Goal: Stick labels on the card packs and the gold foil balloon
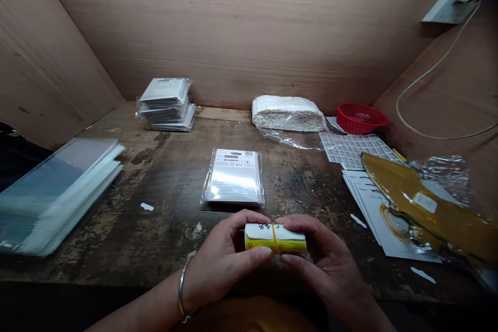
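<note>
Both my hands hold a small bundle of yellow and white labels [274, 238] bound by a yellow rubber band, near the front edge of the worn wooden table [163, 187]. My left hand [221, 264], a metal bangle on its wrist, grips the bundle's left end between thumb and fingers. My right hand [322, 259] pinches the right end. Just beyond the bundle lies a flat clear plastic packet [233, 176] with a white printed card inside.
A stack of clear sleeves [54, 192] lies at the left. A pile of packets [167, 104] sits at the back left, a wrapped white bundle [286, 113] and red basket [361, 117] at the back right. Sticker sheets [352, 148], papers and a yellow plastic bag [424, 207] fill the right.
</note>
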Demonstrator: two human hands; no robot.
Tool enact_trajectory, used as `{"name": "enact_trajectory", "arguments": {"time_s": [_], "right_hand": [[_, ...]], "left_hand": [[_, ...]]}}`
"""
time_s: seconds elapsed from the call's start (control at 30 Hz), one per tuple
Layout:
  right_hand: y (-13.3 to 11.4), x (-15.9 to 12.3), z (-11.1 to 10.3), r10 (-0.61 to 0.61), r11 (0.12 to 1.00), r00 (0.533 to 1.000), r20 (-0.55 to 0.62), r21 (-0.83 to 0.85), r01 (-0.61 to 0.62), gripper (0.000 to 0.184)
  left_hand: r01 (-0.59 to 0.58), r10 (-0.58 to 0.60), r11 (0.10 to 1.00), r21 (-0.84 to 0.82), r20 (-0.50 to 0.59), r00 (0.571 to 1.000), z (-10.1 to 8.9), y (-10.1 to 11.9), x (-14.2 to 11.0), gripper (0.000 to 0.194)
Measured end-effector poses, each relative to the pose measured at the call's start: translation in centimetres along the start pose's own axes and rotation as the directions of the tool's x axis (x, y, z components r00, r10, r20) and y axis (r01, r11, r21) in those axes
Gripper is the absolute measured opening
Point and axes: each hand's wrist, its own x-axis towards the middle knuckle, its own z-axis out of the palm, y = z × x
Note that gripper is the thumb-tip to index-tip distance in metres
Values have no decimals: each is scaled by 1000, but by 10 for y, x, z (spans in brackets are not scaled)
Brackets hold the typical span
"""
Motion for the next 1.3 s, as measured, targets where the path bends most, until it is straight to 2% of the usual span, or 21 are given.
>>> {"name": "enact_trajectory", "arguments": {"time_s": [0.07,0.17,0.3,0.37,0.5,0.63,0.77,0.87,0.93,1.03,1.13,1.23,1.3], "right_hand": [[4,-2,-1,-33,994,999,4,-106,33,37],[8,-2,-2,-60,960,998,-13,-275,54,39],[6,1,-2,-116,923,970,-214,-384,25,27],[2,1,-1,-147,911,948,-282,-412,19,16],[-5,0,0,-170,903,945,-278,-428,37,9],[0,0,-4,-102,921,940,-325,-389,-35,7],[7,1,-10,5,941,955,-296,-321,-105,12],[6,5,-14,133,962,966,-223,-205,-180,23],[2,9,-17,256,961,961,-102,-84,-265,29],[-2,15,-21,387,911,915,110,108,-398,30],[-4,12,-22,442,809,860,254,301,-505,35],[-2,3,-12,445,703,834,327,450,-551,51],[-1,-3,0,467,676,835,290,492,-549,57]], "left_hand": [[-20,25,996,84,-56,998,2,-4,1,31],[-96,148,948,302,-154,977,4,-12,0,31],[-211,379,790,576,-188,906,5,-24,-3,36],[-242,451,726,644,-180,874,5,-29,-3,39],[-260,489,693,673,-174,855,4,-34,-2,42],[-244,450,752,612,-205,869,4,-34,-1,40],[-231,406,799,555,-214,888,5,-34,0,38],[-217,351,852,477,-213,912,7,-32,0,37],[-176,273,903,393,-207,939,9,-26,0,34],[-60,94,977,203,-167,981,10,-16,2,30],[20,-26,999,-50,-120,992,9,-11,5,37],[49,-85,962,-268,-125,989,10,-14,9,52],[85,-133,939,-334,-124,983,12,-19,11,49]]}}
